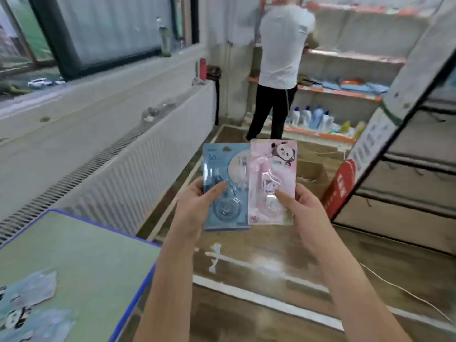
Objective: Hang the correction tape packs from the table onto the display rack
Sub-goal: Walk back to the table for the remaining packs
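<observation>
Left grip: the left hand [197,201] grasps the blue correction tape pack [225,186] by its lower left edge, thumb across the front of the card, fingers behind.
Right grip: the right hand [302,202] grasps the pink correction tape pack [271,181] by its lower right edge, thumb on the clear blister.
Where the packs are: both held up in mid-air over the floor, side by side, the pink one's left edge overlapping the blue one.
Long axis: each pack stands upright, its top end up and away from the grips.
Key relation: the display rack [407,134] stands to the right and farther off, well apart from both packs; the right hand and its pink pack are the nearer to it, so that pack would probably hang first.
Rack detail: dark slanted frame with pale panels; any hooks are too blurred to make out.
Materials: flat printed card backs with glossy, moulded clear plastic blisters; stiff, light, slippery on the front. The pink card shows a panda picture.
Remaining stock: more packs [27,307] lie flat on the green worktop [81,255], near left.
Background: another person [281,65] faces the far shelves [345,58].
</observation>
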Demonstrator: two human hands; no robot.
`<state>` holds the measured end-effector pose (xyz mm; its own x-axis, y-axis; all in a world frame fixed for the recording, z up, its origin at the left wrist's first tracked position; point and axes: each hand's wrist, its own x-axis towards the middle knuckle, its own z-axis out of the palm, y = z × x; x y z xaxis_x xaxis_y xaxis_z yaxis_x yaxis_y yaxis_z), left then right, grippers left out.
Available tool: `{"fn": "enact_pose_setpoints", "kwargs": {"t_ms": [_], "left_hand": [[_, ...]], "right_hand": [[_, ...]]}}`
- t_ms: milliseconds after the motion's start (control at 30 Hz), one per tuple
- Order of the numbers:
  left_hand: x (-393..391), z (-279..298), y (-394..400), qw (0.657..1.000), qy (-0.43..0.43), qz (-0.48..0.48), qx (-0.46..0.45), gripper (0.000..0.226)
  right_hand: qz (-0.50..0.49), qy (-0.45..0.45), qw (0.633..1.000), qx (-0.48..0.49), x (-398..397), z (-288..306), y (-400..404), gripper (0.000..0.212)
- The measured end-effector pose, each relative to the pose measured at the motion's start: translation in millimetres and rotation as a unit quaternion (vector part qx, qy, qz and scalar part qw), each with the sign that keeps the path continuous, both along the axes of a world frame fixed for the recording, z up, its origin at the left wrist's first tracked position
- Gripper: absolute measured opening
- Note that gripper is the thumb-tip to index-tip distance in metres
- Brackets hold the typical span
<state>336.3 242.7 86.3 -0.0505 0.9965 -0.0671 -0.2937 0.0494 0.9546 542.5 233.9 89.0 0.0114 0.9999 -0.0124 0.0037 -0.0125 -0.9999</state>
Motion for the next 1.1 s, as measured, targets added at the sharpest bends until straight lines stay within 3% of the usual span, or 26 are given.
{"fn": "enact_pose_setpoints", "kwargs": {"t_ms": [167,333,467,567,633,1000,1100], "left_hand": [[159.6,12.1,37.2,0.995,0.016,-0.095,0.026,0.013],[283.3,23.7,60.4,0.981,0.031,-0.187,0.032,0.012],[379.3,27.5,80.2,0.967,0.038,-0.251,0.027,0.018],[453.2,31.2,94.4,0.953,0.027,-0.299,0.034,0.02],[501.0,33.4,107.4,0.943,0.019,-0.33,0.041,0.02],[725.5,55.8,194.9,0.903,0.017,-0.421,0.085,0.031],[778.4,51.6,207.5,0.901,0.032,-0.424,0.086,0.024]], "right_hand": [[-0.127,0.016,0.991,0.035,154.1,5.1,-13.2,0.038],[-0.237,0.042,0.97,0.044,267.7,-3.0,-27.4,0.028],[-0.296,0.058,0.95,0.077,340.8,0.1,-35.5,0.06],[-0.34,0.048,0.935,0.084,402.9,3.3,-32.5,0.024],[-0.38,0.037,0.92,0.086,447.3,8.0,-25.6,0.014],[-0.476,0.038,0.871,0.115,655.3,33.1,48.3,0.012],[-0.484,0.035,0.868,0.104,701.0,28.7,56.9,0.018]]}}
